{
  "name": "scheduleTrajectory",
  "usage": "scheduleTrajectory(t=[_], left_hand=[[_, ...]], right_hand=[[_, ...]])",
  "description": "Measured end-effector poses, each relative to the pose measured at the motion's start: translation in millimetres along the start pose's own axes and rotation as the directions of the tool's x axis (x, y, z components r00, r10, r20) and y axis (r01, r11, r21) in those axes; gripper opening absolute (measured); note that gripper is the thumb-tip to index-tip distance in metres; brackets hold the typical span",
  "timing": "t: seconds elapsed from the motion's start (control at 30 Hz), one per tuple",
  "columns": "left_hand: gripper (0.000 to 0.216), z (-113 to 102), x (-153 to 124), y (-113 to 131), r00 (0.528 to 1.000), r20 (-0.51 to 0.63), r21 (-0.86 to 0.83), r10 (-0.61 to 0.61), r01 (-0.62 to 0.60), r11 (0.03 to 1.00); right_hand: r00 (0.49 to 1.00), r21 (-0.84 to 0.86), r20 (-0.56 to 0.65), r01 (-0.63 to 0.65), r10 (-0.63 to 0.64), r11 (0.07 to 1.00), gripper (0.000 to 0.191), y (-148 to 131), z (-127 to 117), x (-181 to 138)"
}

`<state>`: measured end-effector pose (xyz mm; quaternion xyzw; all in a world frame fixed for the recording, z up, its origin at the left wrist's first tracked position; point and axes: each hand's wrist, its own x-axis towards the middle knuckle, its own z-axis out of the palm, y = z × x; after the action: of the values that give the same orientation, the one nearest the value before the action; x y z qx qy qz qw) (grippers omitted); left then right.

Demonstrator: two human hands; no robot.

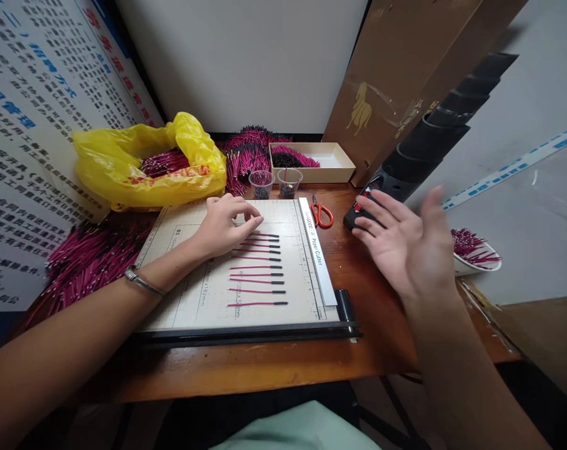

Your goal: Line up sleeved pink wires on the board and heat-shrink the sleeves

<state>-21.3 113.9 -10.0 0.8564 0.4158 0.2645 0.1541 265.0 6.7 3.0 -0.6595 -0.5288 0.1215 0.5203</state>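
My left hand (229, 226) rests over the upper part of a paper cutter board (180, 300), thumb and forefinger pressed together at the tips. Whatever is between them is too small to make out. Just below it, several magenta wires (255, 267) with black sleeved ends lie in a spaced column, black ends to the right. My right hand (400, 244) is raised right of the cutter, palm up and fingers spread, with nothing in it; its thumb is blurred. Close to its fingertips lies a black object with a red part (358, 209), partly seen.
Red-handled scissors (323, 214) lie beside the cutter's white strip (317, 253). Behind stand two clear cups (261, 185), a cardboard tray (337, 165) and a wire heap (250, 150). A yellow bag (105, 169) and loose wires (90, 262) are left; a white tub (475, 267) is right.
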Motion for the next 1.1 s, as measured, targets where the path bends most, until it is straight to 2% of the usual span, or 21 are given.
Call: scheduleTrajectory(t=[0.03, 0.07, 0.13, 0.17, 0.2, 0.23, 0.27, 0.3, 0.37, 0.43, 0.47, 0.5, 0.57, 0.6, 0.67, 0.7, 0.73, 0.9, 0.97, 1.03, 1.1], left_hand=[[0.034, 0.0, 0.0, -0.2, 1.0, -0.001, 0.003, -0.004, 0.004, 1.0], [0.033, 0.0, 0.1, -0.3, 1.0, -0.002, 0.005, -0.007, 0.007, 1.0], [0.033, -0.1, 0.1, -0.4, 1.0, -0.002, 0.006, -0.011, 0.011, 1.0], [0.033, -0.2, 0.2, -0.5, 1.0, -0.001, 0.006, -0.013, 0.013, 1.0], [0.033, -0.2, 0.2, -0.5, 1.0, 0.0, 0.005, -0.014, 0.014, 1.0], [0.033, -0.1, 0.3, -0.5, 1.0, 0.001, 0.004, -0.015, 0.015, 1.0], [0.033, -0.1, 0.4, -0.4, 1.0, 0.001, 0.003, -0.015, 0.015, 1.0], [0.033, 0.0, 0.5, -0.4, 1.0, 0.001, 0.001, -0.016, 0.016, 1.0], [0.033, -0.1, 0.8, -0.6, 1.0, 0.002, -0.001, -0.018, 0.018, 1.0], [0.034, -0.6, 1.3, -1.7, 1.0, 0.002, -0.005, -0.017, 0.017, 1.0], [0.034, -1.0, 1.5, -2.7, 1.0, 0.004, -0.008, -0.015, 0.015, 1.0], [0.034, -1.6, 1.8, -4.1, 1.0, 0.006, -0.012, -0.01, 0.01, 1.0], [0.033, -3.1, 2.3, -7.8, 1.0, 0.01, -0.022, 0.0, 0.0, 1.0], [0.033, -4.1, 2.5, -10.0, 1.0, 0.012, -0.027, 0.006, -0.006, 1.0], [0.033, -6.2, 2.7, -14.8, 1.0, 0.014, -0.038, 0.019, -0.018, 0.999], [0.032, -7.4, 2.8, -17.1, 1.0, 0.014, -0.043, 0.026, -0.026, 0.999], [0.032, -8.7, 2.8, -19.3, 0.999, 0.013, -0.047, 0.035, -0.035, 0.998], [0.03, -13.4, 3.0, -27.9, 0.997, 0.013, -0.052, 0.073, -0.072, 0.996], [0.031, -14.5, 3.3, -30.9, 0.997, 0.013, -0.048, 0.08, -0.079, 0.996], [0.031, -15.9, 4.1, -34.8, 0.996, 0.013, -0.042, 0.086, -0.085, 0.995], [0.03, -18.6, 5.2, -40.5, 0.996, 0.013, -0.037, 0.085, -0.084, 0.996]], right_hand=[[0.985, 0.356, 0.132, -0.149, 0.108, 0.923, 0.084, 0.4, 4.2, 9.6], [0.949, 0.624, 0.261, -0.305, 0.176, 0.719, 0.083, 2.5, 7.5, 19.5], [0.88, 0.873, 0.407, -0.453, 0.245, 0.178, 0.075, 10.7, 11.5, 38.5], [0.841, 0.877, 0.481, -0.462, 0.247, -0.132, 0.075, 15.8, 12.0, 46.3], [0.789, 0.782, 0.572, -0.444, 0.222, -0.437, 0.077, 20.7, 11.9, 52.6], [0.743, 0.624, 0.646, -0.381, 0.175, -0.683, 0.081, 24.7, 11.2, 57.2], [0.71, 0.473, 0.692, -0.316, 0.126, -0.823, 0.086, 27.0, 10.5, 60.0], [0.696, 0.365, 0.713, -0.264, 0.085, -0.893, 0.091, 27.3, 10.1, 61.2], [0.701, 0.285, 0.71, -0.207, 0.061, -0.936, 0.095, 21.0, 11.5, 59.7], [0.727, 0.374, 0.672, -0.169, 0.142, -0.912, 0.088, 7.0, 16.5, 54.8], [0.734, 0.489, 0.639, -0.16, 0.228, -0.857, 0.079, -1.5, 19.9, 51.5], [0.744, 0.643, 0.573, -0.147, 0.345, -0.751, 0.07, -10.3, 23.7, 47.9], [0.768, 0.885, 0.43, -0.254, 0.475, -0.39, 0.06, -26.2, 30.6, 39.9], [0.809, 0.937, 0.347, -0.324, 0.475, -0.133, 0.055, -32.6, 33.4, 35.9], [0.904, 0.859, 0.189, -0.342, 0.384, 0.382, 0.053, -41.7, 37.5, 28.8], [0.938, 0.777, 0.138, -0.302, 0.318, 0.553, 0.052, -44.9, 39.1, 26.0], [0.959, 0.706, 0.103, -0.256, 0.263, 0.66, 0.05, -47.7, 40.4, 23.7], [0.991, 0.577, -0.009, -0.103, 0.132, 0.81, 0.042, -65.2, 41.8, 17.0], [0.997, 0.434, -0.072, 0.035, -0.004, 0.9, 0.042, -76.6, 37.9, 16.9], [0.987, 0.274, -0.106, 0.147, -0.122, 0.951, 0.05, -89.2, 32.0, 21.1], [0.983, 0.075, -0.037, 0.183, -0.181, 0.98, 0.068, -99.0, 25.3, 32.2]])
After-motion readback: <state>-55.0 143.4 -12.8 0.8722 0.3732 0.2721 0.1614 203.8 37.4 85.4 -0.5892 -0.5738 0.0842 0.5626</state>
